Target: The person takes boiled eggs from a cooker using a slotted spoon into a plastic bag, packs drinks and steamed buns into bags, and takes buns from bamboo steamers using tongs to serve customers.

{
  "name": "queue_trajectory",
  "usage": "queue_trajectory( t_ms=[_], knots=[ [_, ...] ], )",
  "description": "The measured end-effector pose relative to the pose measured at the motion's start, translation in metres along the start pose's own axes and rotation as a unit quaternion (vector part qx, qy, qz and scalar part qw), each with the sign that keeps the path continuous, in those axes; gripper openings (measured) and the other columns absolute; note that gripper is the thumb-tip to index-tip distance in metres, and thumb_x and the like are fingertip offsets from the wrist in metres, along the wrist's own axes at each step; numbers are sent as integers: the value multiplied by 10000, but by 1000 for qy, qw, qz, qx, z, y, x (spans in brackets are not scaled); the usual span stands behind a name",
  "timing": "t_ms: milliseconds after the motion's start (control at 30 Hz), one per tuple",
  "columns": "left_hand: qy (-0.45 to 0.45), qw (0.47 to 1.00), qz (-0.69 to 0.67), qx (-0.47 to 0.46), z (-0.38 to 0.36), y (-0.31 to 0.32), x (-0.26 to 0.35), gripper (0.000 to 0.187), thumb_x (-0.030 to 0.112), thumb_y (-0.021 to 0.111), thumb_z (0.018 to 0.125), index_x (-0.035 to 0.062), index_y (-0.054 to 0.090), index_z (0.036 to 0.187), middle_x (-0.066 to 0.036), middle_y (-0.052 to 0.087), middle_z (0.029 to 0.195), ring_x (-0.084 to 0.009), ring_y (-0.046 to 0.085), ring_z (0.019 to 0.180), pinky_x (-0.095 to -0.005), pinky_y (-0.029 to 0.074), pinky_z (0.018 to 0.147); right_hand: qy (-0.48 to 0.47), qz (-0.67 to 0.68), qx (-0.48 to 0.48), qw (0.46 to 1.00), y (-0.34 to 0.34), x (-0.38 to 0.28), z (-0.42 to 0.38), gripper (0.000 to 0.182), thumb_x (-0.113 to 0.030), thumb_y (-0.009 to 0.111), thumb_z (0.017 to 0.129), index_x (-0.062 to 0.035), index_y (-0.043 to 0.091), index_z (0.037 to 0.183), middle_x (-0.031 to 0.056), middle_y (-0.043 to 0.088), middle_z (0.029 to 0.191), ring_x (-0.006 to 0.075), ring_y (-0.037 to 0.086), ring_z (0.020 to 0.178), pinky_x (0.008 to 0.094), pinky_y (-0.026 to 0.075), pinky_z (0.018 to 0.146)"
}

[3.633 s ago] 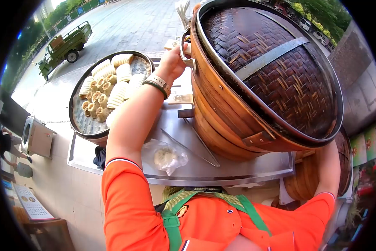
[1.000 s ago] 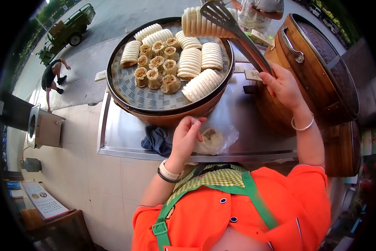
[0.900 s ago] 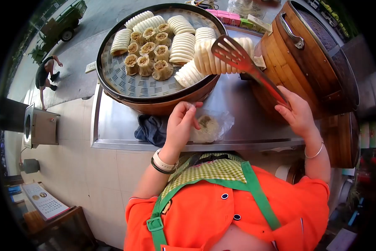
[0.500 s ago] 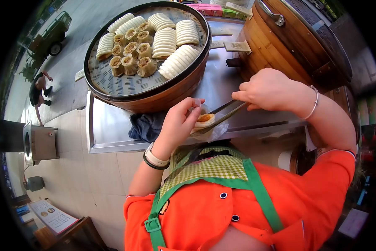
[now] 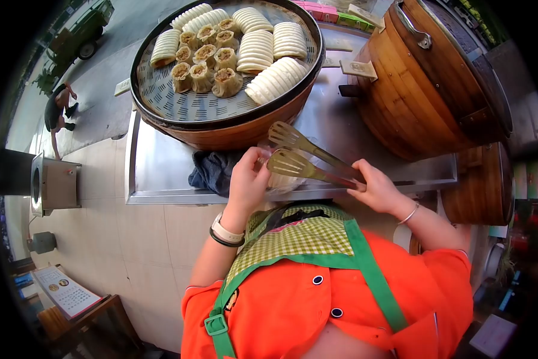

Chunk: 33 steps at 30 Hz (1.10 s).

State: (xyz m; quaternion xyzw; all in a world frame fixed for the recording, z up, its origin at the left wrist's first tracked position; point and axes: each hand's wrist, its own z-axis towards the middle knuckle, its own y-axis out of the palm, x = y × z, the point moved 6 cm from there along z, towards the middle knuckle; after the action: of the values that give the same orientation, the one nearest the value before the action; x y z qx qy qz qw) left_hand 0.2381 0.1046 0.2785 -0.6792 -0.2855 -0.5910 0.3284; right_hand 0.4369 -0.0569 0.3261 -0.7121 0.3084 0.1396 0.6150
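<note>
The right hand (image 5: 378, 186) is clenched round the handle end of the slotted metal tongs (image 5: 302, 160), whose two blades now stand apart and empty above the counter's edge; half a second back they pinched a filled bun at that spot, so the bun has been let go into the clear plastic bag (image 5: 281, 179); the left hand (image 5: 248, 182) pinches the bag's mouth, holding it up just beside the blades; the bun itself is hidden by tongs and fingers. Beyond lie a dark blue cloth (image 5: 212, 170) on the steel counter (image 5: 161, 173), the round bamboo steamer tray (image 5: 179, 110) of ridged white rolls and open dumplings, and the lidded wooden steamer (image 5: 424, 90).
</note>
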Motion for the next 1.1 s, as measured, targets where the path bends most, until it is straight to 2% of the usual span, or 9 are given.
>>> queue_trajectory(
  t_ms=[67, 267, 433, 500, 667, 700, 767, 900, 1100],
  knots=[
    [48, 998, 42, 26, 0, 2, -2, 212, 41, 567, 821, -19, 498, 1012, -48, 609, 827, -99, 563, 725, -205, 439, 668, 2, 79, 72, 994, 37, 2, -10, 439, -144, 702, 722, -20, 406, 1021, 168, 545, 868, 354, 550, 840, 388, 434, 745],
    [122, 986, 71, 90, -11, 19, 24, 458, 38, 611, 777, 5, 400, 1182, -79, 586, 855, -137, 553, 737, -242, 451, 698, 78, 338, 242, 906, 62, 5, 33, 385, -157, 666, 760, -36, 426, 1036, 89, 584, 840, 194, 586, 742, 320, 464, 678],
    [229, 938, 258, -20, -19, 51, 53, 704, 93, 702, 647, -7, 350, 1248, -167, 510, 1047, -247, 537, 914, -324, 447, 758, 64, 330, 260, 905, 48, -5, 55, 335, -117, 644, 768, -34, 448, 1026, 65, 578, 808, 144, 552, 710, 296, 464, 656],
    [277, 870, 407, -23, -23, 72, 57, 736, 147, 716, 620, 3, 357, 1246, -187, 477, 1080, -287, 515, 939, -348, 442, 767, 34, 467, 208, 859, 26, -26, 45, 343, -85, 643, 766, -35, 451, 1046, 33, 581, 830, 110, 551, 733, 248, 454, 633],
    [284, 930, 227, 55, -6, 67, 67, 172, 53, 569, 776, -18, 588, 932, -83, 573, 690, -233, 568, 637, -296, 458, 628, 5, 564, 70, 823, -5, -44, 23, 386, -31, 578, 797, -10, 389, 1133, 90, 583, 939, 129, 581, 741, 230, 474, 642],
    [92, 995, 21, -29, 6, 63, 66, 143, 36, 515, 826, -26, 581, 937, -49, 575, 732, -129, 538, 631, -230, 434, 602, -4, 564, 76, 822, -18, -40, 15, 386, -31, 578, 797, -10, 389, 1133, 90, 583, 939, 129, 581, 741, 230, 474, 642],
    [12, 985, -160, -71, 19, 55, 99, 143, 32, 505, 834, -37, 583, 932, -16, 552, 726, -68, 499, 631, -201, 407, 570, 5, 567, 114, 816, -43, -21, -5, 358, -23, 566, 790, -21, 395, 1104, 106, 573, 951, 127, 579, 747, 227, 474, 646],
    [63, 973, -169, -145, 55, 57, 210, 174, 22, 485, 817, -31, 590, 946, -24, 547, 711, -68, 485, 584, -194, 406, 561, -21, 583, 170, 794, -66, 13, -50, 335, 11, 549, 789, -32, 395, 1083, 98, 564, 925, 107, 552, 744, 237, 476, 672],
    [187, 978, 2, -87, 214, 12, 354, 249, 53, 479, 803, 11, 599, 1017, -28, 541, 779, -77, 485, 650, -194, 412, 541, -32, 483, 217, 848, -71, 40, -93, 365, 46, 580, 769, -12, 393, 1077, 86, 555, 937, 116, 535, 794, 252, 452, 738]
  ],
)
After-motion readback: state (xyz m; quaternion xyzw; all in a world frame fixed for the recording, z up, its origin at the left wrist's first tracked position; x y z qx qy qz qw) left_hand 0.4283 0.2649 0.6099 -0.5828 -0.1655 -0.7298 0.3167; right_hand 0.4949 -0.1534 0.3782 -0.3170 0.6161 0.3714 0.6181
